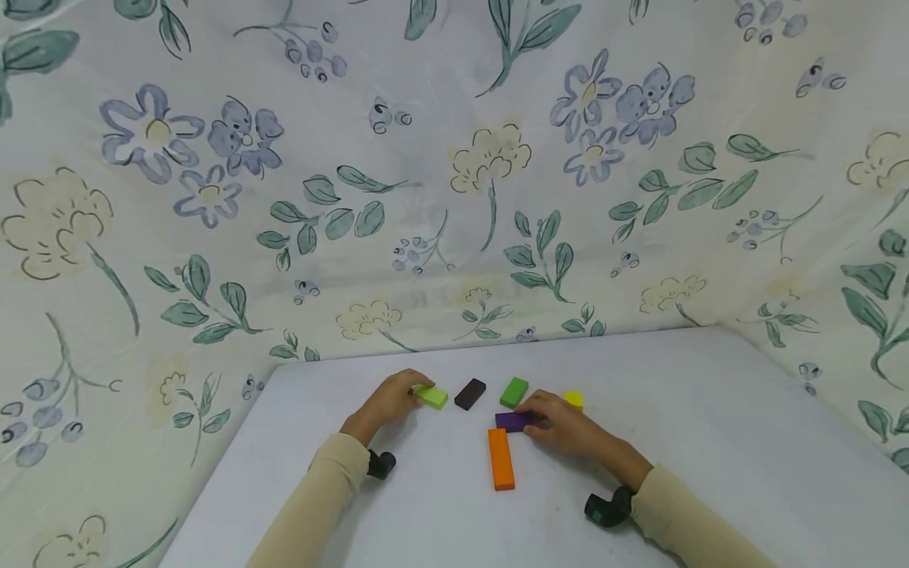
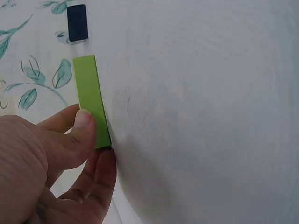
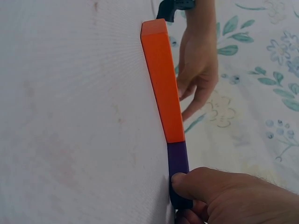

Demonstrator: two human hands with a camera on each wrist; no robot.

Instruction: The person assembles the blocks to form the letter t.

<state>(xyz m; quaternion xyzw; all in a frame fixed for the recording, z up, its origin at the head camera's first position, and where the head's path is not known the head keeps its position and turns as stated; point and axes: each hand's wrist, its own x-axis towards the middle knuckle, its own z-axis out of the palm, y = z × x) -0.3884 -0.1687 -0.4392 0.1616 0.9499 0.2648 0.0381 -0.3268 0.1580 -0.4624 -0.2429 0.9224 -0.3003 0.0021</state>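
Observation:
My left hand (image 1: 392,397) pinches a lime-green block (image 2: 88,86) at one end, thumb on its top face and fingers along its side. On the right, my right hand (image 1: 568,426) grips a purple block (image 1: 510,422), with the thumb seen pressing on it in the right wrist view. An orange block (image 1: 500,460), longer in view, lies nearer to me, its far end right at the purple one. The right fingers partly hide the purple block's end.
A dark brown block (image 1: 470,394) and a green block (image 1: 514,392) lie between and beyond the hands. Behind my right hand a yellow block (image 1: 574,400) is partly hidden. The white table (image 1: 440,521) ends at a floral cloth (image 1: 426,268).

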